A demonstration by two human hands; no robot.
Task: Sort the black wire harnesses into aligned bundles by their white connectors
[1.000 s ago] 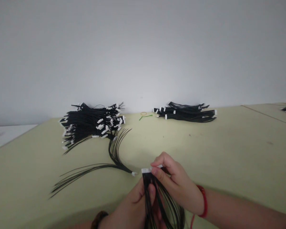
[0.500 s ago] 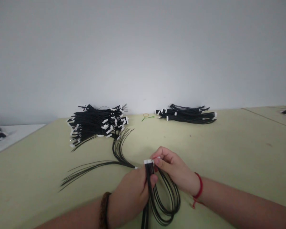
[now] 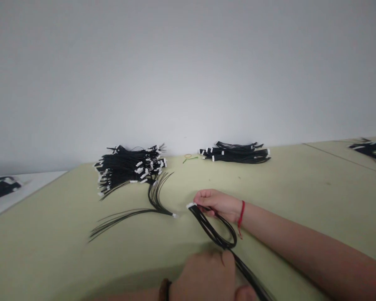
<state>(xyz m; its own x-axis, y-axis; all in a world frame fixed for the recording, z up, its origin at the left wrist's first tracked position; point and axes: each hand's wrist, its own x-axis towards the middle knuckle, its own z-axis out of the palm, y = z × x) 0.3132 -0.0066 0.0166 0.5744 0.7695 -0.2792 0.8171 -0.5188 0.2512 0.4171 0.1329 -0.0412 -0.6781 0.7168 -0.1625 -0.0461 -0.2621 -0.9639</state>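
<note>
My right hand point(image 3: 214, 204) pinches the white connector end of a black wire harness point(image 3: 208, 228). The wires loop round and come back beneath that hand. Lower down, my left hand point(image 3: 207, 274) is closed round the same wires, which trail out past it toward the bottom edge. Its fingertips are partly hidden. To the left on the tabletop, apart from both hands, lies another wire bundle point(image 3: 156, 205) with a small white connector and its loose ends fanned out.
A large heap of black harnesses point(image 3: 125, 167) lies against the wall at left. A smaller stack point(image 3: 238, 154) sits right of it, with a green strip point(image 3: 191, 159) between. More wires point(image 3: 374, 149) lie at far right and on a white surface point(image 3: 40, 182) at left.
My left hand has moved down and right from beside the connectors to lower along the wires. My right hand stays on the connector end. The view has widened toward the right.
</note>
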